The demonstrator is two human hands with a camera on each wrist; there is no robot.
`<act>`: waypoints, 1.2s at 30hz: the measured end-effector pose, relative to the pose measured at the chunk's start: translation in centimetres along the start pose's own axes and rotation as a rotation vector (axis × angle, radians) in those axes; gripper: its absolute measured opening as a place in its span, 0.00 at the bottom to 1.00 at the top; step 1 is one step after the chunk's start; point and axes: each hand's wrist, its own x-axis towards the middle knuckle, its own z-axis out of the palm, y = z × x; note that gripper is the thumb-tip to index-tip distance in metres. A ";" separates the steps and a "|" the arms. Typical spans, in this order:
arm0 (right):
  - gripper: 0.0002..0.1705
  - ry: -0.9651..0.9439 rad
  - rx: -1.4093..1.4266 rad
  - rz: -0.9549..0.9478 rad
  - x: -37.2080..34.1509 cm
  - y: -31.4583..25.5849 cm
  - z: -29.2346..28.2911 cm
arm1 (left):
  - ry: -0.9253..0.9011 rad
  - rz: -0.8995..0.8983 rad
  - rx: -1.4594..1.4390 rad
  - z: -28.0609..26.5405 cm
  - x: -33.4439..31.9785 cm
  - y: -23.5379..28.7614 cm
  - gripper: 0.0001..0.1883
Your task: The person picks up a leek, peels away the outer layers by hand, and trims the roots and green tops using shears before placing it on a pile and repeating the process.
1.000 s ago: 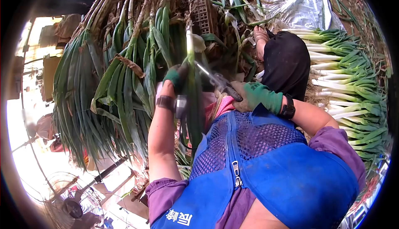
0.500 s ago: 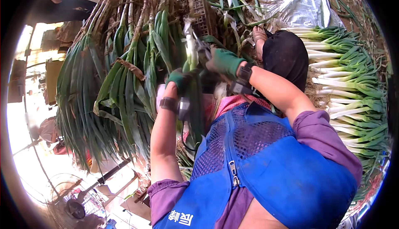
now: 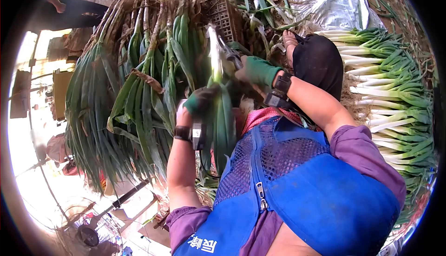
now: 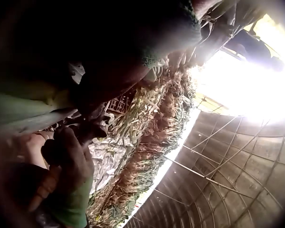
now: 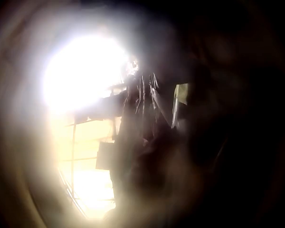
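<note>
My gloved left hand [image 3: 200, 100] grips a large green onion [image 3: 216, 59] below its white stalk. The root end points away from my body, and the green leaves hang toward my lap. Beside the stalk, my gloved right hand [image 3: 260, 71] holds an air blow gun [image 3: 231, 55], its grey metal nozzle close to the white part. In the left wrist view, the right hand shows with its fingers curled round the dark gun [image 4: 88, 130]. The right wrist view is mostly dark and glared, with neither hand clear.
A thick pile of untrimmed green onions [image 3: 107, 93] lies on the left. Cleaned green onions [image 3: 385, 88] line up in a row on the right. A brown plastic crate [image 3: 225, 19], a white sheet [image 3: 327, 0] and a fan [image 3: 88, 232] are also around.
My right hand has moved forward from near my chest, bringing the blow gun up beside the stalk. The left hand keeps its grip, slightly lower now, and the stalk looks whiter and barer.
</note>
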 end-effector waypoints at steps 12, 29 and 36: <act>0.32 -0.163 0.033 0.030 -8.8 0.6 -0.5 | 0.144 -0.578 -1.071 -0.6 2.0 2.0 0.20; 0.26 -0.117 -0.013 0.064 -10.0 2.1 -0.9 | 0.358 -0.652 0.170 2.0 4.9 6.1 0.37; 0.26 -0.032 0.085 0.040 -5.4 1.2 -1.5 | 0.052 -0.782 -0.188 4.7 8.1 3.8 0.21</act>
